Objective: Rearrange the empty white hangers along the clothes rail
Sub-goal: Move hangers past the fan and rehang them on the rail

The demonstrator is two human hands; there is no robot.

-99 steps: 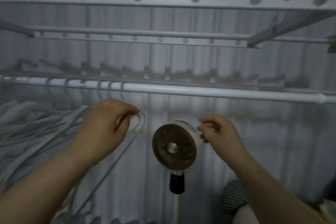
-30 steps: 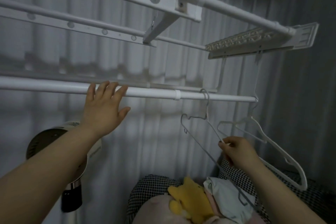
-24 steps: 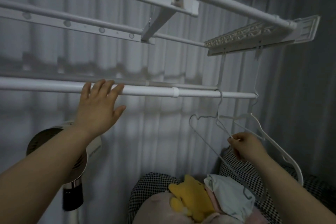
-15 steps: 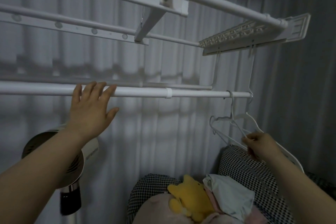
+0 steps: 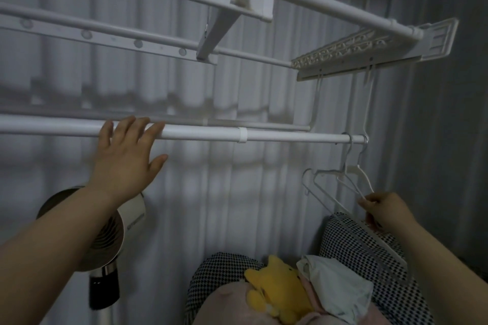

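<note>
hangers (image 5: 352, 170): hanging at rail's (image 5: 290, 138) right end
right hand (image 5: 384, 210): nearer, fingers (image 5: 365, 201) pinching one hanger
left hand (image 5: 124, 163): fingers lying straight, touching rail

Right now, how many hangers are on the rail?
2. Both hang at the right end of the rail, hooks side by side: a thin hanger, then a thicker hanger outermost. The right hand pinches the thin one. They overlap, so another may hide.

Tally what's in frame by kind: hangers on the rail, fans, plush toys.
White hangers: 2 (thin hanger, thicker hanger)
Fan: 1
Yellow plush toy: 1
Total: 4
</note>
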